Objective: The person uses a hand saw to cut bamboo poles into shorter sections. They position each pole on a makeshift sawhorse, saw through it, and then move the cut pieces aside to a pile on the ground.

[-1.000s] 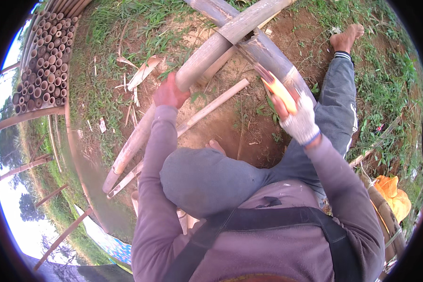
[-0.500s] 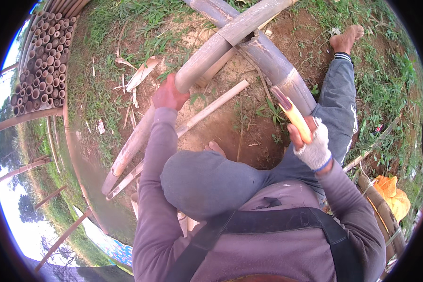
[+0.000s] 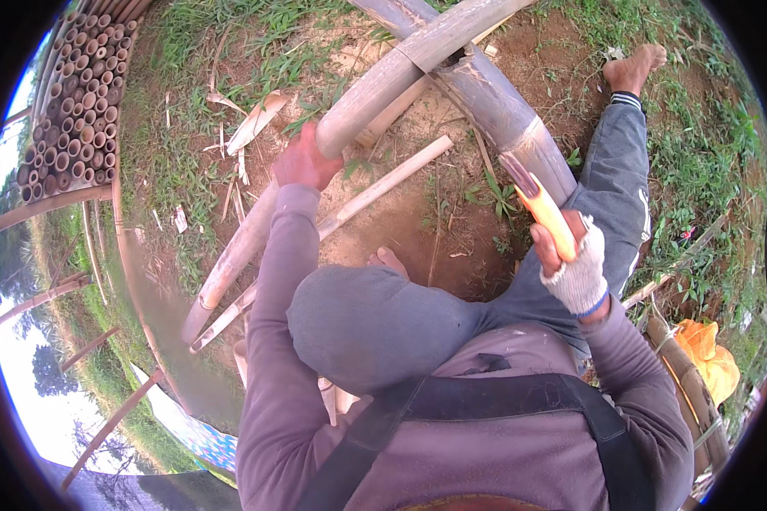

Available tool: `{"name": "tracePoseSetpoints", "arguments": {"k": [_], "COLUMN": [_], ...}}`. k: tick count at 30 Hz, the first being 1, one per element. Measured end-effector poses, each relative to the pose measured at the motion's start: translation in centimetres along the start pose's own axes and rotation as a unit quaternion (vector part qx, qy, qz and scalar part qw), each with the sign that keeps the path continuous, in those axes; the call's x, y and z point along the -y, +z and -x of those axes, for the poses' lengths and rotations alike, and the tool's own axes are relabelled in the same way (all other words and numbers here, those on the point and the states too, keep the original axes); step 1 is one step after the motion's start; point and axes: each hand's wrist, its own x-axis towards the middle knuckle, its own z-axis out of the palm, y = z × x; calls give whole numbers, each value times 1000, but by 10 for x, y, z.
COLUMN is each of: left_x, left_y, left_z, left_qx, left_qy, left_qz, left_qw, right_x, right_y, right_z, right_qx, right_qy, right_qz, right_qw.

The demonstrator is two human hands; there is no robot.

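Note:
My left hand [image 3: 308, 160], bare, is closed around a long bamboo pole [image 3: 375, 95]. That pole slants from the lower left up to the top right and lies across a thicker grey bamboo trunk [image 3: 496, 100]. A dark seam rings it just short of the crossing. In my right hand [image 3: 574, 260], which wears a white fingerless glove, is a blade tool with an orange handle [image 3: 547, 223]. Its dark blade points up and left, beside the trunk's near end and apart from the held pole. The blade is foreshortened, so its exact kind is unclear.
A split bamboo strip [image 3: 388, 189] lies beneath the pole. Shavings and a pale husk [image 3: 257, 121] litter the grass. Cut bamboo tubes [image 3: 75, 111] are stacked at far left. My outstretched leg [image 3: 609, 183] is on the right, near an orange cloth [image 3: 707, 358].
My right hand has shifted slightly right and down with the orange-handled tool. The left hand keeps its hold on the bamboo pole, and the whole view has moved a little.

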Motion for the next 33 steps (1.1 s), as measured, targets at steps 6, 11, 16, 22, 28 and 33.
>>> {"name": "tracePoseSetpoints", "arguments": {"k": [6,11,16,22,28,33], "left_x": [-7,13,0,-1,14,10], "left_y": [0,7,-1,-7,2,7], "left_z": [-6,4,2,-1,5,2], "left_qx": [-19,-23,-5,-4,10,10], "left_qy": [36,13,19,38,10,30], "left_qz": [19,30,16,27,41,47], "left_qw": [999,999,1000,999,999,998], "right_x": [-23,14,-17,-3,4,-26], "right_y": [111,15,-2,96,4,37], "right_z": [-166,-50,17,-156,-17,-53], "right_qx": [-43,7,-9,-14,32,-4], "right_qy": [-66,-21,-3,-3,1,-25], "right_qz": [154,61,9,36,74,81], "right_qw": [985,998,1000,999,997,996]}}
